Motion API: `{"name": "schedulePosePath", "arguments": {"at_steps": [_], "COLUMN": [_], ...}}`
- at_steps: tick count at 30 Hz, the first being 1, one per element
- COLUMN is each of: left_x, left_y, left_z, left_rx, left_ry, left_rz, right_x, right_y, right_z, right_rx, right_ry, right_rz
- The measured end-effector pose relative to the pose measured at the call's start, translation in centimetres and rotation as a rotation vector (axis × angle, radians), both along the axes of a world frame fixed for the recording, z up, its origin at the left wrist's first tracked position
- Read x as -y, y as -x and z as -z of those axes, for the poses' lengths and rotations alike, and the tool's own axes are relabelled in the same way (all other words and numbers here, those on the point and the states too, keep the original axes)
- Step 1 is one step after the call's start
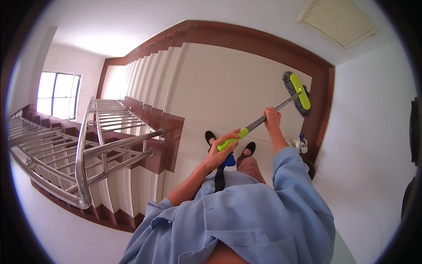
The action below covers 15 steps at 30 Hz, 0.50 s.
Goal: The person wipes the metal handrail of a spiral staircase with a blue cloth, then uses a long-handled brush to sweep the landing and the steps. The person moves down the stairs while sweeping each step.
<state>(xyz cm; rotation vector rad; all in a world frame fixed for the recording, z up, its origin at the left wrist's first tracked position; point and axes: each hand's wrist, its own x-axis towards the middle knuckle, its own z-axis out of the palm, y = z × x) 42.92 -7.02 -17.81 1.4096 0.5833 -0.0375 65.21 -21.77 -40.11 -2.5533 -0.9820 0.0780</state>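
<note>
A duster mop with a lime-green head plate (299, 91) and grey shaggy fringe lies at the right side of the landing, close to the dark red floor border. Its grey pole (256, 123) slants down to a lime-green grip. My left hand (221, 148) is wrapped around that grip, near my waist. Farther up, my right hand (272, 118) holds the pole between the grip and the head. A blue item (228, 160) shows just below my left hand; what it is cannot be told.
Stairs (148, 72) rise or fall at the left, beside a stainless steel railing (122, 142). More steps (132, 188) lie below it. By the right wall stand a pale bottle with a handle (300, 145) and a dark round object (310, 169). A louvred panel (338, 21) is on the wall.
</note>
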Motion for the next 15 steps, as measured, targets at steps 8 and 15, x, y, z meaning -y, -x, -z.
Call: {"name": "schedulePosePath", "arguments": {"at_steps": [8, 15], "left_x": [-12.4, -19.8], "left_y": [12.2, 24.4], "left_z": [-6.1, -14.4], "left_rx": [-0.031, 0.112], "left_ry": [-0.026, -0.29], "left_rz": [-0.594, -1.016], "right_x": [-17.5, -31.9], "right_y": [12.1, 26.5], "right_z": [-1.9, -10.5], "right_rx": [-0.138, -0.35], "right_ry": [-0.024, -0.173], "right_rz": [-0.375, -0.734]}}
